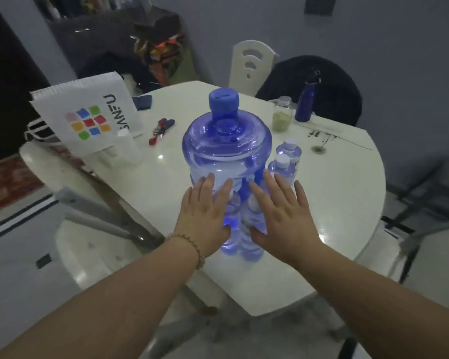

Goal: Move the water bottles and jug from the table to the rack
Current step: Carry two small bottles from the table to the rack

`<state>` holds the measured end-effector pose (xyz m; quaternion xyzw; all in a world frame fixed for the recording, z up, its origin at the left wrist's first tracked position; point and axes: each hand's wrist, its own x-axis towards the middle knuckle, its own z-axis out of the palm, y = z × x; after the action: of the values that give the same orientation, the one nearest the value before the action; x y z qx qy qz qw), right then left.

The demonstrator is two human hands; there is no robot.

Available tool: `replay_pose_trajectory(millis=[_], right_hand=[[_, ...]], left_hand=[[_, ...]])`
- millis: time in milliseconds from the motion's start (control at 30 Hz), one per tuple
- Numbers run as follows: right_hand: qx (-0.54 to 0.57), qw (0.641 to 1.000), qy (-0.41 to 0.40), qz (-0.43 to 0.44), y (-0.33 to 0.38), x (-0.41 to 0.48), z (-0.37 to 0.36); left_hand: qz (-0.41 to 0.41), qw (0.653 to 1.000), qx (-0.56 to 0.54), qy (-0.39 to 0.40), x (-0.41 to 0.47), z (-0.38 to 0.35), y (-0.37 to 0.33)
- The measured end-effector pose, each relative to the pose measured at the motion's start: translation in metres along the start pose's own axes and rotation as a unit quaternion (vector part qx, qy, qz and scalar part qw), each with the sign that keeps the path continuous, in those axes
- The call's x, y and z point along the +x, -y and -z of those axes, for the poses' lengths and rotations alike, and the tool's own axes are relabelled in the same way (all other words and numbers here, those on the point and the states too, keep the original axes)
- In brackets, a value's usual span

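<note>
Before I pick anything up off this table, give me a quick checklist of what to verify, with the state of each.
1. Left hand free: ok, open, palm down, holding nothing.
2. Right hand free: ok, open, holding nothing.
3. Large translucent blue water jug capped: ok, blue cap on, standing upright.
4. Two small clear water bottles nearest you within reach: ok, directly under your hands, in front of the jug.
5. Two small white-capped bottles to the jug's right: ok, upright and capped.
6. Rack ready to receive them: cannot tell, it is not in view.
</note>
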<state>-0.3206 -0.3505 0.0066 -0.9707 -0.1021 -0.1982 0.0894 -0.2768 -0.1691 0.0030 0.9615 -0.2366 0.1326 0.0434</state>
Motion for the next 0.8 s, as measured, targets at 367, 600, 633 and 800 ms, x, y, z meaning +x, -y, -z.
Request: replay_pose_trajectory(millis=[367, 600, 633, 800], right_hand=[[-0.055, 0.996, 0.056, -0.048, 0.047, -0.007, 0.000], [0.005, 0.996, 0.068, -0.055, 0.051, -0.066, 0.015], [0.001, 0.996, 0.073, -0.056, 0.052, -0.076, 0.017], [-0.031, 0.992, 0.117, -0.039, 0.048, -0.127, 0.010]], left_hand=[[-0.121, 0.979, -0.161, -0.031, -0.001, 0.002, 0.002], [-0.156, 0.969, -0.187, 0.044, -0.045, 0.009, -0.026], [-0.152, 0.970, -0.183, 0.054, -0.056, 0.005, -0.031], [-0.109, 0.978, -0.108, 0.143, -0.109, -0.028, -0.057]])
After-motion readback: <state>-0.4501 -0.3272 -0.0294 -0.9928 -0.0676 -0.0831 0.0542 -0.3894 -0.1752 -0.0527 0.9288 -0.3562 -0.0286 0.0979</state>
